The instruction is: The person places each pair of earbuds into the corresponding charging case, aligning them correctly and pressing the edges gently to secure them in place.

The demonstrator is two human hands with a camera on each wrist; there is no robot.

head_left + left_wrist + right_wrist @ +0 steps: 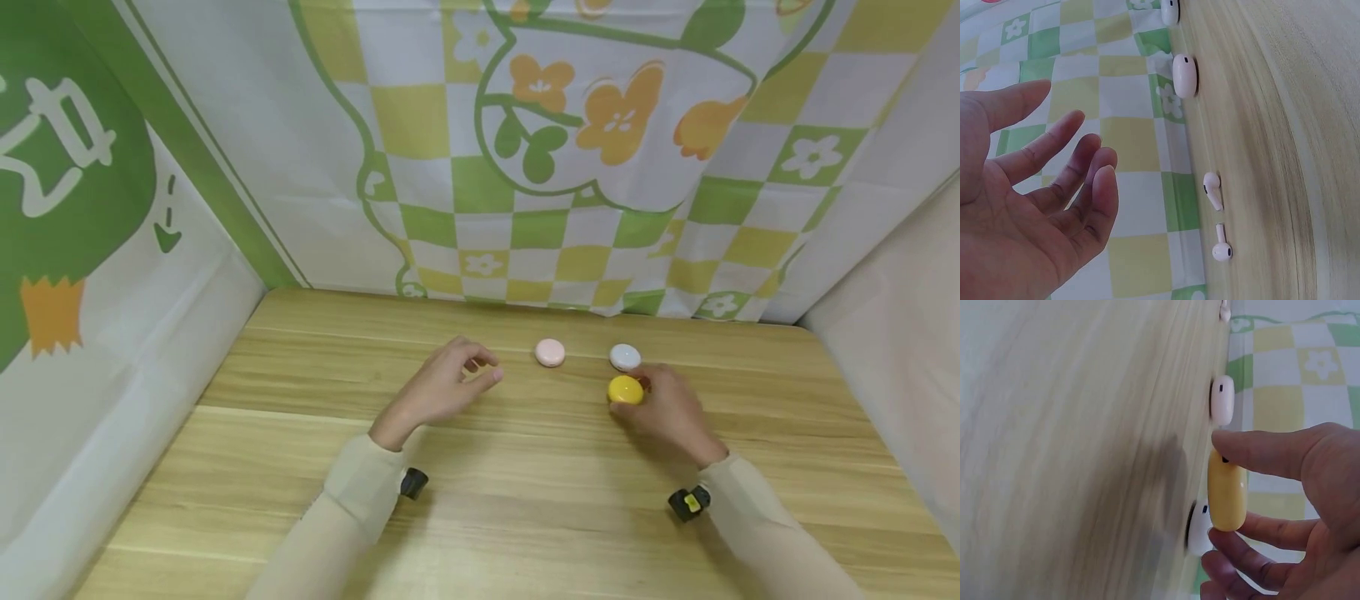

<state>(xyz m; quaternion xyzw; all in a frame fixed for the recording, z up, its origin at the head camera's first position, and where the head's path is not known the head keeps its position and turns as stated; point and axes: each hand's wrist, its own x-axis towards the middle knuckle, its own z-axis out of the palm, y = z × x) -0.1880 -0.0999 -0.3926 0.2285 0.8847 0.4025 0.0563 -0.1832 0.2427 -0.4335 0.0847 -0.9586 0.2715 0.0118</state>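
A glossy yellow round earbud case [626, 390] is pinched between the thumb and fingers of my right hand [670, 408]. In the right wrist view this yellow case [1227, 490] stands on edge, with a small dark slot near the thumb. Just beyond it on the table is a white round case [625, 357], partly covered by the yellow one in the right wrist view. Left of that lies a pale pink round case [550, 352]. My left hand [446, 383] hovers left of the pink case, fingers loosely bent and holding nothing.
Two pale pink earbuds [1212, 187] lie near the table's back edge in the left wrist view; my left hand hides them from the head view. The wooden table [510, 517] meets a checked, flower-printed cloth [480, 200] behind, with white cloth walls at both sides.
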